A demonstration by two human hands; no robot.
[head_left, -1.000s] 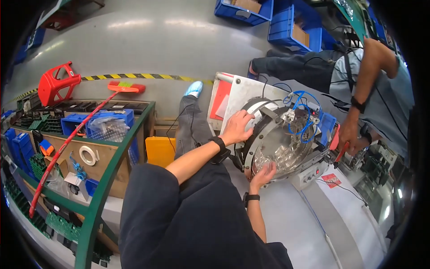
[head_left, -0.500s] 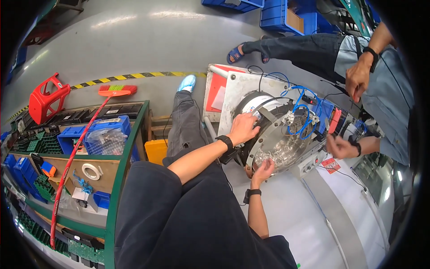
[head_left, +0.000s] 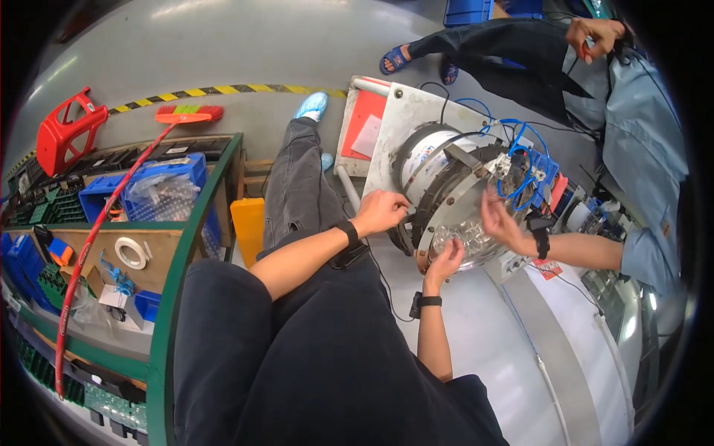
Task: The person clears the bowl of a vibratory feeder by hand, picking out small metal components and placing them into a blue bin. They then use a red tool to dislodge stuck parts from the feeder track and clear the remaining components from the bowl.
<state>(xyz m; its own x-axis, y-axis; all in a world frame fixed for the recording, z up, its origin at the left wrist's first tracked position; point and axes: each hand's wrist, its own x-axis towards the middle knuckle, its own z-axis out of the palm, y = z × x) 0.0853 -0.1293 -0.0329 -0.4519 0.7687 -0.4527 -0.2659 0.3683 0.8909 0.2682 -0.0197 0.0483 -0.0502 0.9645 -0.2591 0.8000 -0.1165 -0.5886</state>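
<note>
A round bowl-shaped machine (head_left: 447, 199) with a metal rim holds a heap of small clear plastic pieces (head_left: 470, 236). My left hand (head_left: 381, 212) is beside the machine's left side, fingers curled in a pinch; whatever lies between the fingertips is too small to name. At the bowl's near edge, my right hand (head_left: 446, 260) is raised with thumb and fingers drawn together, and what it holds, if anything, cannot be made out. A co-worker's hand (head_left: 504, 224) reaches over the bowl from the right, partly blurred.
Blue air tubes (head_left: 529, 167) loop above the machine's far side. The co-worker's other hand (head_left: 591, 37) is at the upper right. To my left, a green-framed shelf (head_left: 165, 334) carries blue bins (head_left: 195, 175), with a red-handled broom (head_left: 111, 201) leaning across. A red stool (head_left: 71, 134) stands behind.
My left hand has drawn back from the machine's top to its left side. The co-worker's lower hand has moved left over the bowl; their other hand has risen. My right hand stays by the rim.
</note>
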